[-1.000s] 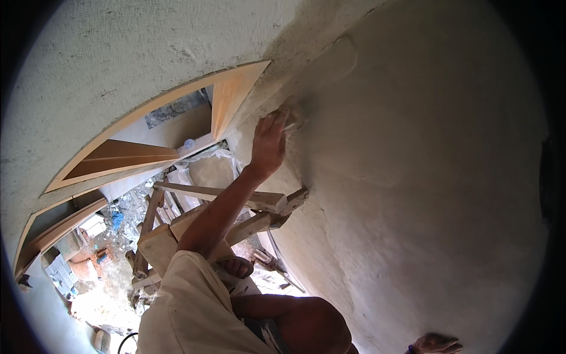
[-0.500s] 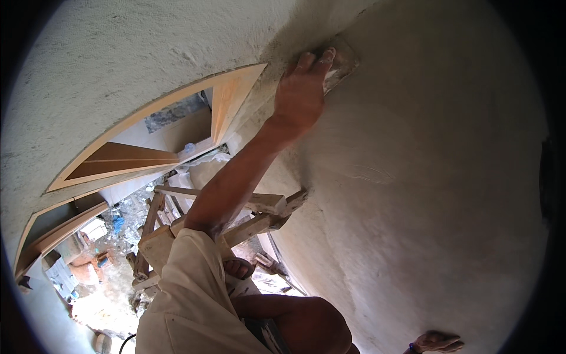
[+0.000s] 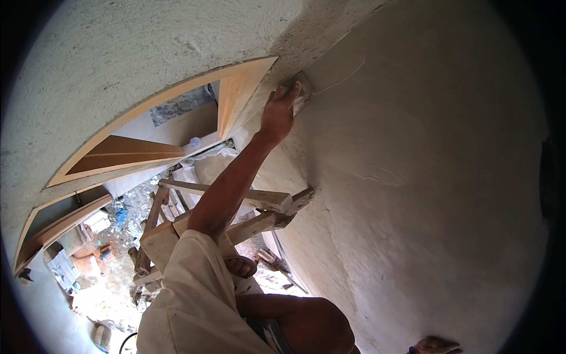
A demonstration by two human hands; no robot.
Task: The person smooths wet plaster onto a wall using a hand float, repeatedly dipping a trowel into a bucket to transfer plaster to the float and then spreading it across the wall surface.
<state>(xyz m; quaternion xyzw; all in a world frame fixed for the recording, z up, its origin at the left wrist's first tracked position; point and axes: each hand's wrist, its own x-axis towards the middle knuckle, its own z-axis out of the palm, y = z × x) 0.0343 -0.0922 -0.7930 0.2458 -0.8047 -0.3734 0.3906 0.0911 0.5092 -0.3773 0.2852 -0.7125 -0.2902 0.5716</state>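
My left hand [image 3: 282, 109], at the end of my raised bare arm, is closed round a plastering trowel [image 3: 304, 93]. The trowel's flat plate lies against the grey plastered wall [image 3: 424, 147], beside the corner where it meets the paler rough wall [image 3: 135, 53]. My fingers hide its handle. A thin curved ridge runs over the plaster from the plate. Low at the right edge of the picture, my right hand [image 3: 436, 344] is against the wall with its fingers stretched out, partly cut off by the lower rim.
A wooden-framed opening [image 3: 171, 82] is set in the wall at left. Below my arm stands a rough timber scaffold [image 3: 159, 245], its beam end [image 3: 300, 203] near the wall. My bent knee [image 3: 321, 324] is close to the wall. Debris [image 3: 118, 265] covers the floor far below.
My left hand has drawn the trowel down and left along the wall, toward the framed opening. A curved line now shows in the plaster. My right hand has dropped slightly.
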